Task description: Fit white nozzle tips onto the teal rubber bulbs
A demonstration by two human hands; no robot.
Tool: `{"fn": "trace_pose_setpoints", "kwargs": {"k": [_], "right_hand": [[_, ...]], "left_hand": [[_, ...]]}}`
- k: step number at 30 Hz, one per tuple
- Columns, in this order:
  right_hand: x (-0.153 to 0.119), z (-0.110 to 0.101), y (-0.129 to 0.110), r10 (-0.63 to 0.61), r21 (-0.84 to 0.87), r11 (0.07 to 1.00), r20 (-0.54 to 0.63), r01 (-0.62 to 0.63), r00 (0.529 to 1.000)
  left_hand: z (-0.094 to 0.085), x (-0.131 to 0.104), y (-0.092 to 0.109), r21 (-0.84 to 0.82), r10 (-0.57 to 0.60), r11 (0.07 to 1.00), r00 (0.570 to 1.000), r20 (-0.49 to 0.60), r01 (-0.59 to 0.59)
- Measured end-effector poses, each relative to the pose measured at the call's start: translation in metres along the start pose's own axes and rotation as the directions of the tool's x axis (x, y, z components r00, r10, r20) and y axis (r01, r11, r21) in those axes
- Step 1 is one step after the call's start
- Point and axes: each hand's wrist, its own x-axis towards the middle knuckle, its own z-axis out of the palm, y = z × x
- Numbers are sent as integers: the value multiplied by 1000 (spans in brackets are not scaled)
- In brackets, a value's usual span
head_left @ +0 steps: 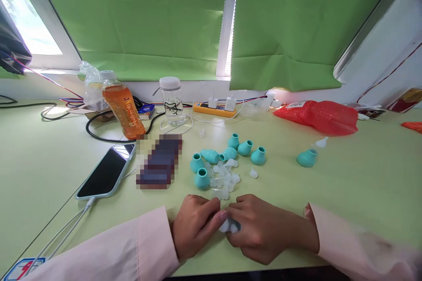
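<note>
Close to the table's front edge, my left hand (197, 225) and my right hand (263, 228) meet, both with curled fingers. Between them shows a small translucent plastic piece (224, 226), pinched by my left thumb and fingers and partly wrapped by my right hand. Its far side is hidden by my fingers. Just beyond lies a loose pile of clear plastic pieces (226, 178). Around that pile are several teal bulb-shaped pieces (202, 179), some upright with round openings, some on their sides. A single teal bulb (307, 158) stands apart on the right, beside a white pointed tip (322, 142).
To the left lie a phone (107, 171) with a white cable and a blurred dark object (160, 162). Behind stand an orange drink bottle (123, 109), a clear jar (173, 103) and a yellow power strip (214, 109). A red plastic bag (319, 116) lies back right.
</note>
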Motion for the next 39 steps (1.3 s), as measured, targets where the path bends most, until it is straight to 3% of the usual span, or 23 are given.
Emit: {"fn": "trace_pose_setpoints", "kwargs": {"k": [5,11,19,26,30,36,39], "right_hand": [[-2,3,4,39,-31,999,-45,-41,998],[-4,6,3,21,-67,997,-85,-27,996],[-3,6,4,10,-75,997,-149,-22,989],[-1,5,6,17,-14,1000,-188,-20,982],[-4,7,10,10,6,1000,-293,-9,956],[-10,10,14,-33,-38,999,-350,21,936],[-11,12,14,-41,-69,997,-351,18,935]], "left_hand": [[-2,5,2,-108,-102,988,993,65,108],[-1,6,2,-169,-210,962,976,51,215],[-2,8,5,-296,-232,927,972,34,231],[6,5,4,-62,-101,994,988,-121,94],[17,11,13,-22,-194,981,964,-181,193],[29,20,21,-217,-269,948,949,-163,232],[31,18,21,-377,-369,875,923,-113,304]]}}
